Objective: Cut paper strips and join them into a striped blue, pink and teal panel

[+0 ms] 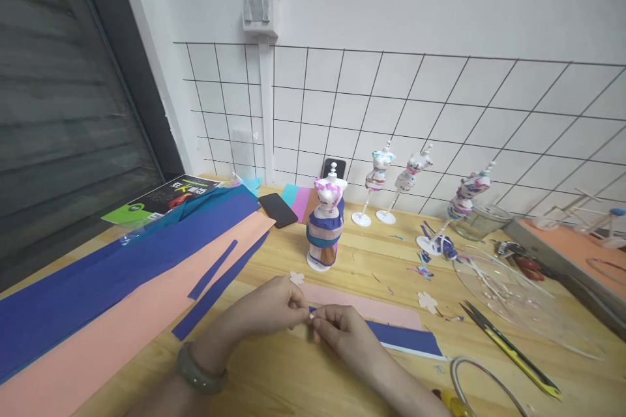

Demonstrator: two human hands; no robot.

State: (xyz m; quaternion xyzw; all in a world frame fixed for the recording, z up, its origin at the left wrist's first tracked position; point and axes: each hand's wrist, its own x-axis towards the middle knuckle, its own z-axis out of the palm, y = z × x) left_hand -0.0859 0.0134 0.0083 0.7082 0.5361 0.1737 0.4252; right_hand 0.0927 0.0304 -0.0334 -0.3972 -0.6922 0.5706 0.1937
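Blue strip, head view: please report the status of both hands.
Left hand, right hand: both pinch blue strip end. Rest lies on table, next to pink paper. Scissors apart, right side.

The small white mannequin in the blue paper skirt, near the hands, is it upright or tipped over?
Upright: the small white mannequin stands on its round base on the wooden table, neck knob pointing up.
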